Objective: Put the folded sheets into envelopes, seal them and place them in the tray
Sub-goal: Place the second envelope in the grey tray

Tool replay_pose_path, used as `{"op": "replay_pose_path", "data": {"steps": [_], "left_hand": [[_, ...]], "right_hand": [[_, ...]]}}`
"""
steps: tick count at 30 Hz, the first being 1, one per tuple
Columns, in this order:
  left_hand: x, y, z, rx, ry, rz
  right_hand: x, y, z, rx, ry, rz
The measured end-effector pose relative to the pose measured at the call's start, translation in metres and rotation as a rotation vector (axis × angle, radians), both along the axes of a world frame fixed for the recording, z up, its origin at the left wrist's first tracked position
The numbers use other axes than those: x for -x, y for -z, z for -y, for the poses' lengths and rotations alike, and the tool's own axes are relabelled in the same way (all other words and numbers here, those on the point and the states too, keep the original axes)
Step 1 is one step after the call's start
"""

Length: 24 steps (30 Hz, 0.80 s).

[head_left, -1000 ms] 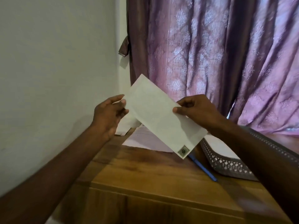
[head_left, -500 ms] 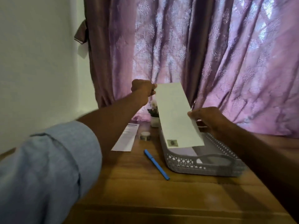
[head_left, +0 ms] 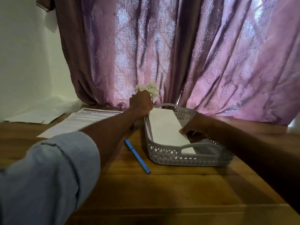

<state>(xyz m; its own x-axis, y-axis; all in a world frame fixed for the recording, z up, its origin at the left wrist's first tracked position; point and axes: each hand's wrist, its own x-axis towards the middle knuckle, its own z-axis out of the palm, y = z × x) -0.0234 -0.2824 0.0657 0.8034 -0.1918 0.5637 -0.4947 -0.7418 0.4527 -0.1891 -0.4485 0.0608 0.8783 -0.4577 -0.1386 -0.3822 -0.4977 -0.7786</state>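
Lowered envelope now lies in tray; my left hand and right hand both grip its ends.

blue pen, white flowers, purple curtain

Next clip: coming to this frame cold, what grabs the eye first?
The white envelope held lengthwise in the grey lattice tray at centre, the left hand gripping its far end, the right hand pinching its right edge. Then the blue pen on the wooden table left of the tray, and the purple curtain behind.
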Motion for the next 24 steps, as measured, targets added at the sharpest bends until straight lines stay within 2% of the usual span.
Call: {"op": "replay_pose_path", "data": {"steps": [3, 6, 12, 18, 24], "left_hand": [[0.006, 0.0, -0.004, -0.086, 0.037, 0.095], [0.01, 0.0, -0.01, 0.057, 0.11, 0.088], [0.032, 0.022, -0.038, 0.283, 0.117, -0.11], [0.04, 0.047, -0.053, 0.642, 0.351, -0.422], [0.044, 0.046, -0.053, 0.637, 0.363, -0.425]], "right_hand": [[-0.005, 0.004, -0.004, 0.183, -0.046, -0.078], [-0.006, 0.003, -0.01, 0.323, -0.084, -0.109], [-0.014, 0.001, -0.019, 0.33, -0.107, -0.159], [-0.023, -0.007, -0.036, 0.457, -0.113, -0.254], [-0.019, -0.016, -0.045, 0.499, -0.105, -0.354]]}}
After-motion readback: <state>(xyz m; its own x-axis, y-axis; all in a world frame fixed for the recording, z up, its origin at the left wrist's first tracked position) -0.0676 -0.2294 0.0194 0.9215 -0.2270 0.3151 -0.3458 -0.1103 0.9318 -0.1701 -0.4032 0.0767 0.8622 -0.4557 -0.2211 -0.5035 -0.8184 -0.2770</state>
